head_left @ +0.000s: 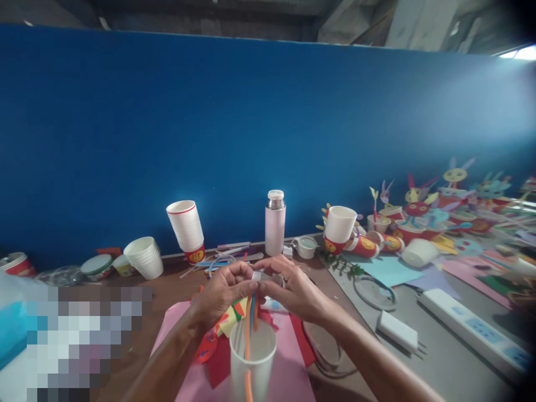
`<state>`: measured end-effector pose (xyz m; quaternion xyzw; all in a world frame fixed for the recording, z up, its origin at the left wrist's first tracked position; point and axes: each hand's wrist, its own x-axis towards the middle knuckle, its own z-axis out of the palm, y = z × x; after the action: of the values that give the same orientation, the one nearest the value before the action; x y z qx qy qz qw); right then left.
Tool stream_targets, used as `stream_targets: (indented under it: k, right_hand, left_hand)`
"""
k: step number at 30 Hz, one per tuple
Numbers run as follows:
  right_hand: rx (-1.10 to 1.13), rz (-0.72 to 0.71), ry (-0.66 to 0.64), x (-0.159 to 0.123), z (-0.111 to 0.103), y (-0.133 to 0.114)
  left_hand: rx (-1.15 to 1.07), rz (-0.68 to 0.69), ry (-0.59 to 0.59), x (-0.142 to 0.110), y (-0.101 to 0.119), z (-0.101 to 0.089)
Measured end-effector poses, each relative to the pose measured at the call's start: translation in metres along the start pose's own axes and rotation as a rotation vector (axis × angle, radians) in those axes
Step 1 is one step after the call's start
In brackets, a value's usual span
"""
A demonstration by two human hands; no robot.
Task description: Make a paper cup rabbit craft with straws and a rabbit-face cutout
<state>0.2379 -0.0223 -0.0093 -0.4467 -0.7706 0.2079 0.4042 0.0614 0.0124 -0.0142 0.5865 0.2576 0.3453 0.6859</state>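
Note:
My left hand (pixel 230 285) is closed, thumb and fingers pinched at the top of a few orange and blue strips (pixel 250 312). From the other side my right hand (pixel 288 282) pinches at the same spot, its fingertips almost meeting the left ones. A small whitish piece (pixel 257 276) shows between the fingers; what it is I cannot tell. Below the hands stands a white paper cup (pixel 253 374), its mouth facing up. The strips hang down at the cup, and one orange length shows lower down at its front.
Pink paper (pixel 184 385) with coloured scraps (pixel 215 329) lies under the cup. Behind stand stacked cups (pixel 184 226) and a pale flask (pixel 275 223). To the right are a power strip (pixel 473 326), a charger (pixel 397 330) and several paper-cup figures (pixel 419 209).

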Motion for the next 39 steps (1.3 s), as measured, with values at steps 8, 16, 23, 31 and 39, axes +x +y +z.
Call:
stream_targets:
  k: [8,16,23,31,39]
  right_hand:
    - [-0.196,0.024,0.127,0.002,0.003,-0.003]
    - [-0.259,0.012,0.154,0.001,0.006,-0.004]
    - [-0.281,0.004,0.162,0.002,0.008,0.000]
    - [-0.269,0.032,0.054,0.003,0.000,-0.001]
    - [-0.330,0.034,0.051,0.003,-0.001,-0.001]
  left_hand:
    - [0.118,0.044,0.102,0.001,0.004,0.007]
    - [0.267,0.097,0.180,0.002,-0.001,0.007]
    - [0.225,0.089,0.161,0.002,-0.001,0.008]
    - [0.074,0.008,0.167,0.003,-0.003,0.007]
    - [-0.057,0.005,0.228,0.005,-0.012,0.010]
